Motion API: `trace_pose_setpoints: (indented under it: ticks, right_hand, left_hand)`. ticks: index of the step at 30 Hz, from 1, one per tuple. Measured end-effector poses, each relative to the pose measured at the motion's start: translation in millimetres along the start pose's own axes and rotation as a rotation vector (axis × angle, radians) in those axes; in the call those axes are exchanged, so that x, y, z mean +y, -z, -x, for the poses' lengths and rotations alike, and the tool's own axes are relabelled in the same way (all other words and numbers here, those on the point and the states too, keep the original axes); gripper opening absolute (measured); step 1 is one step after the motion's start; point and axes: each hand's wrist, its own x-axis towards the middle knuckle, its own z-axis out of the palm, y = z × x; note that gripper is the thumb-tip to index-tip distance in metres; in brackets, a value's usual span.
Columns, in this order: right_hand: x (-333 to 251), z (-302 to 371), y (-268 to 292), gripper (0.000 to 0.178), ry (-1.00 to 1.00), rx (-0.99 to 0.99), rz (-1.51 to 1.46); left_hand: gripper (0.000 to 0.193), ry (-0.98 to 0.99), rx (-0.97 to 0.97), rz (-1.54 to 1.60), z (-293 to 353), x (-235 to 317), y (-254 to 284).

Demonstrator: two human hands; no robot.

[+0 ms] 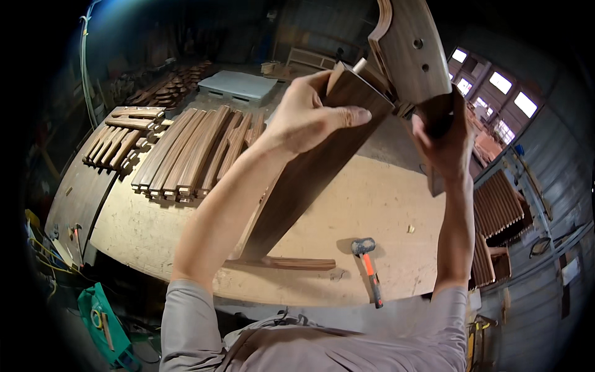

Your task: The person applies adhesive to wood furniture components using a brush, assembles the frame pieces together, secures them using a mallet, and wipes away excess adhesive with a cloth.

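Observation:
My left hand (313, 115) grips the upper end of a dark brown wooden board (316, 161), thumb across its face. The board slants up from the workbench (396, 211), and a pale dowel (359, 66) sticks out of its top end. My right hand (447, 139) is closed around the lower part of a curved wooden piece (415, 56) with two round holes. This piece stands close beside the board's top end; whether they touch I cannot tell. On the bench lie a rubber mallet (365, 254) with an orange and black handle and a narrow wooden strip (297, 264).
Stacked curved wooden rails (186, 152) cover the bench's left side. Shorter shaped pieces (118, 142) lie on a darker table beyond. A hammer (77, 234) and a green bag (102, 325) are at lower left. Slatted wooden parts (498, 204) are stacked at right.

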Motion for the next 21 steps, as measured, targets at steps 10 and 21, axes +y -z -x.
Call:
trace_pose_setpoints:
  ticks: [10, 21]
  right_hand:
    - [-1, 2, 12, 0.074, 0.085, -0.017, 0.03]
    - [-8, -23, 28, 0.068, 0.17, -0.045, 0.115]
  left_hand:
    - [0.061, -0.187, -0.002, 0.252, -13, 5, -4]
    - [0.046, -0.472, -0.586, 0.882, -99, 47, -5]
